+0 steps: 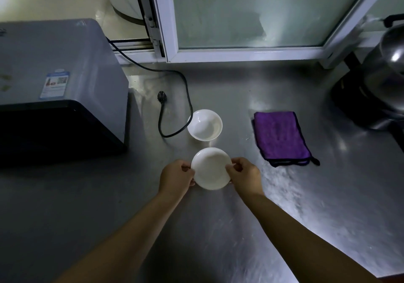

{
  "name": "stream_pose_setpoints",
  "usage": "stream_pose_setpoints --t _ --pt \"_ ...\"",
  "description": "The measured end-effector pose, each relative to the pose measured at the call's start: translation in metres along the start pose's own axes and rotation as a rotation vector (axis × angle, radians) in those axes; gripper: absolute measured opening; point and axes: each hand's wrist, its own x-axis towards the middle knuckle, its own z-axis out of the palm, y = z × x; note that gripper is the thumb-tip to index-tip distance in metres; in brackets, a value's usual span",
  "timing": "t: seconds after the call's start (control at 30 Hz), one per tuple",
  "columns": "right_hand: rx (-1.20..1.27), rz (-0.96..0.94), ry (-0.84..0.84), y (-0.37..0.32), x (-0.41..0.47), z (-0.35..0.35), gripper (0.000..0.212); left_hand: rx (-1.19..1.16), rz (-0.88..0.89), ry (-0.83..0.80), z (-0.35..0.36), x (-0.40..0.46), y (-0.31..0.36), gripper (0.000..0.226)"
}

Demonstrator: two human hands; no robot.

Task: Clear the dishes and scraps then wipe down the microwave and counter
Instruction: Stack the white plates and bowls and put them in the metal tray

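The small white plate (pixel 211 168) sits at the front middle of the steel bench (pixel 306 206), held between both hands. It looks like glazed ceramic or melamine: stiff, light, smooth enough to slip from a wet grip, and likely to chip if knocked on the metal. The rim is the sensible place to take it, at two opposite edges, which is where it is held.

The left hand (pixel 176 176) has its fingers curled around the plate's left edge, thumb on top of the rim. The right hand (pixel 244 176) pinches the right edge, thumb and fingertips closed on the rim. Both forearms reach forward from the bottom of the view, converging on the plate, wrists roughly level. Whether the plate is lifted or resting on the bench is hard to tell in this dim light.

A white bowl (pixel 205 125) stands just behind it, with the microwave (pixel 63 75) to the left and a folded purple cloth (pixel 281 137) to the right.
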Motion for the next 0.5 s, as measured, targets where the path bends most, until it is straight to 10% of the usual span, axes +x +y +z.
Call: stream_pose_setpoints --t 0.5 --pt "-0.049 -0.019 0.112 -0.087 0.114 0.010 0.018 0.079 0.299 0.243 -0.019 0.050 0.055 0.015"
